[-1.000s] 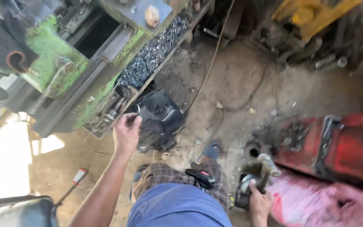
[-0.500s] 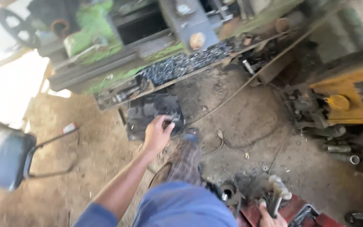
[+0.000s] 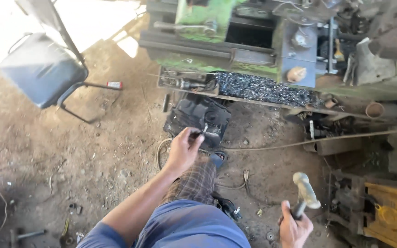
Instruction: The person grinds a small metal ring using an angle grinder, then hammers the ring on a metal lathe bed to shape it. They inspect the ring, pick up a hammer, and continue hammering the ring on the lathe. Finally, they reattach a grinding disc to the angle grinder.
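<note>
The person sat or crouched over a dirt floor [image 3: 93, 156], one leg in checked trousers [image 3: 194, 181] stretched forward toward a foot in a blue sandal [image 3: 218, 159]. The left hand [image 3: 183, 149] reached out ahead of the knee, its fingers pinched together on a small, thin metal piece [image 3: 204, 130] held just above the near edge of a black, greasy metal casing [image 3: 199, 117] that lay on the floor; whether the piece touched the casing could not be told. The right hand [image 3: 294, 228], low at the bottom of the view and well apart from the left, was clamped around the dark handle of a hammer [image 3: 305, 193], whose pale, worn head pointed upward and away from the body. Beyond the casing stood a large green lathe [image 3: 207, 27], with a tray full of dark metal shavings [image 3: 258, 88] along its base. A long thin rod [image 3: 309, 141] ran across the ground from near the sandal toward the right. To the left, a chair with a dark blue seat [image 3: 42, 69] and black tube legs stood in bright light, with a small red and white object [image 3: 114, 84] lying on the ground beside it. At the lower right sat a yellow machine part [image 3: 391, 216] among dark scrap, and a short rusty pipe [image 3: 381, 110] lay near the lathe's right end.
</note>
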